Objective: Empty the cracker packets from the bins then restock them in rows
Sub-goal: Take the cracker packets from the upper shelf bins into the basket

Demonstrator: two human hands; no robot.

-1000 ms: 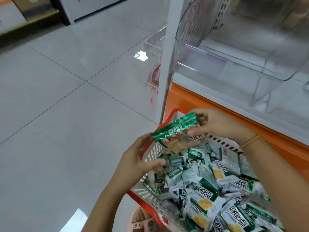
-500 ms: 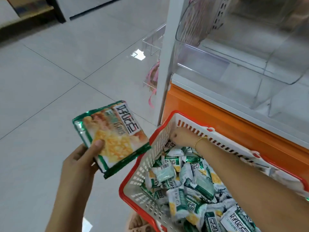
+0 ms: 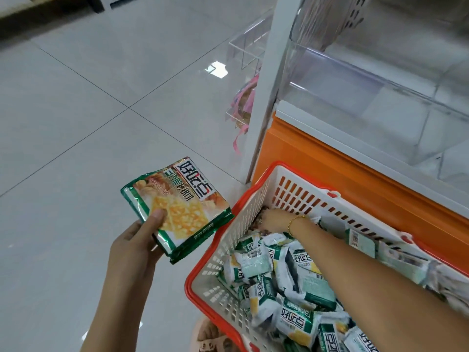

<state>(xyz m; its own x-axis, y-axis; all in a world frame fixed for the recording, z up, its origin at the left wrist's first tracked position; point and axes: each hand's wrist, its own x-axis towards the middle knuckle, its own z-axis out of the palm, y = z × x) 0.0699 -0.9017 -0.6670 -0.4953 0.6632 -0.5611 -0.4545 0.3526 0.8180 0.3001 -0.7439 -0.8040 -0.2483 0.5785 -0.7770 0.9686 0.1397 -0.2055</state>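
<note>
A shop, clear display bins [image 3: 355, 80], red shopping basket [image 3: 220, 252] (heaped with snack packets [image 3: 256, 260]), glossy tiled floor [image 3: 76, 123]

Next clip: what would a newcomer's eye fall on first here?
The green cracker packet held up in the left hand over the grey floor, left of centre. Then the red-rimmed basket at lower right, heaped with small packets, with the right hand dug into its far corner, beneath a see-through bin.

Open floor [image 3: 76, 128] lay left of the basket [image 3: 223, 255]; the left hand [image 3: 134, 250], gripping a single packet [image 3: 182, 204], occupied the space beside its rim. Inside, heaped packets [image 3: 291, 288] and the slatted wall hemmed the right hand [image 3: 275, 221] in the far corner. The orange shelf base [image 3: 317, 171] stood directly behind.
</note>
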